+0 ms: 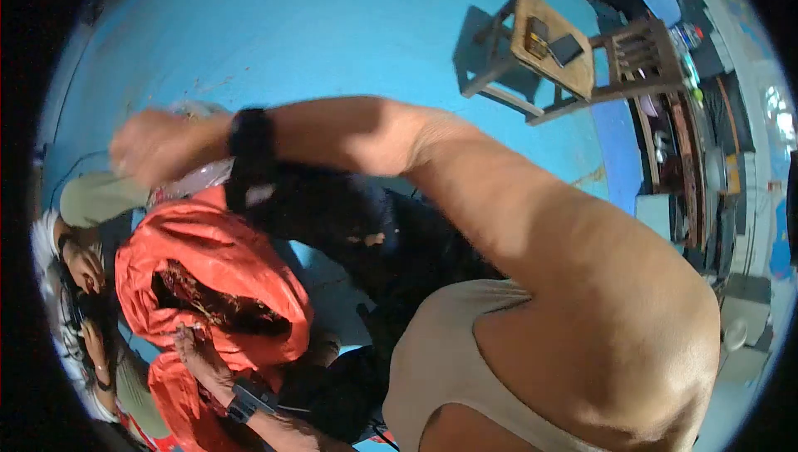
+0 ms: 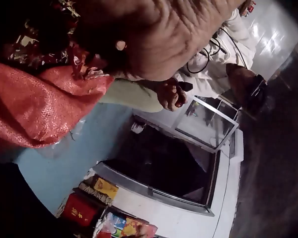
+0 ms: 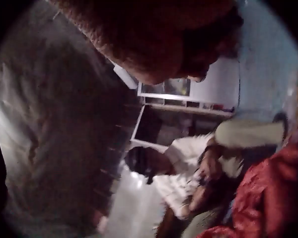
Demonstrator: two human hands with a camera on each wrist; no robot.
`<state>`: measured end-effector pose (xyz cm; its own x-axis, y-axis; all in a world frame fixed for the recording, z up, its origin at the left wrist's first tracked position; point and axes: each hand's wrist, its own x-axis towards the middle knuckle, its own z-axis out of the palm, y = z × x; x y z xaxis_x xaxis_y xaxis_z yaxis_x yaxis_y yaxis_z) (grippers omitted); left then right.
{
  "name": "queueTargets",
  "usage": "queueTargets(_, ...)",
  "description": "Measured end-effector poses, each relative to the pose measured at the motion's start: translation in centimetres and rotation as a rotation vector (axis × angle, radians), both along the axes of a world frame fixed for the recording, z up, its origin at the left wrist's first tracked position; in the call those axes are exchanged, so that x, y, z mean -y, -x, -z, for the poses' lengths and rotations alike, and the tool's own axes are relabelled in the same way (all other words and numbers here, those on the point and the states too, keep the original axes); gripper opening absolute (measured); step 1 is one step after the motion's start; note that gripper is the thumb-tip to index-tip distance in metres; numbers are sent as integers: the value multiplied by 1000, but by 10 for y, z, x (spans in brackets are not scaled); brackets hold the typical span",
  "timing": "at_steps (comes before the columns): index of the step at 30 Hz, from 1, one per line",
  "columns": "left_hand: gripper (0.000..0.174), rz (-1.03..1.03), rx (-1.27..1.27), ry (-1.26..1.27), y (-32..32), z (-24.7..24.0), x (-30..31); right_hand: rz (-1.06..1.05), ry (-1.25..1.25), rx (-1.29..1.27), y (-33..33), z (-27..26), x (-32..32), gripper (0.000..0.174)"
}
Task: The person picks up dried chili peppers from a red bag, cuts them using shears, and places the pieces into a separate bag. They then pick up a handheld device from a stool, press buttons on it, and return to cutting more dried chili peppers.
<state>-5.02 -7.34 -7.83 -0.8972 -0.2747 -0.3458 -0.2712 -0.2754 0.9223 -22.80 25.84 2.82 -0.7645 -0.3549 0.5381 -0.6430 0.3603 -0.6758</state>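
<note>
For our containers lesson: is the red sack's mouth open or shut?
Open: the red sack gapes, and reddish, straw-like contents show inside.

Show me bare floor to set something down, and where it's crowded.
Broadest patch: the blue floor between the bare right arm and the brown wooden chair; straw-like scraps litter it near the right hand. Crowded: around the open orange-red plastic sack, with the left hand at its mouth and a seated person's olive-green trousers alongside.

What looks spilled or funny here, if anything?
Some small, thin bits lie scattered on the blue floor beyond the orange sack. They look out of place because dry, reddish contents sit inside the sack; whether the bits spilled from it, I can't tell.
</note>
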Motion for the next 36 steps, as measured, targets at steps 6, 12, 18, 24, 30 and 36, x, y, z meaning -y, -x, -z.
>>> queueTargets(6,25,126,26,85,-2,14,13,619,-447,226,-108,64,-259,25)
queueTargets(12,15,221,16,-87,-6,81,94,1395,-422,154,-254,114,-429,39)
queueTargets(18,14,43,-167,428,44,-16,50,1580,-590,455,-315,105,-498,43)
queueTargets(24,14,-11,-404,774,85,-100,11,1487,-677,597,-310,108,-520,41)
queueTargets(30,14,1,-480,915,98,-124,-3,1463,-702,658,-299,107,-530,36)
queueTargets(36,13,27,-493,954,98,-128,-8,1439,-721,632,-299,105,-529,36)
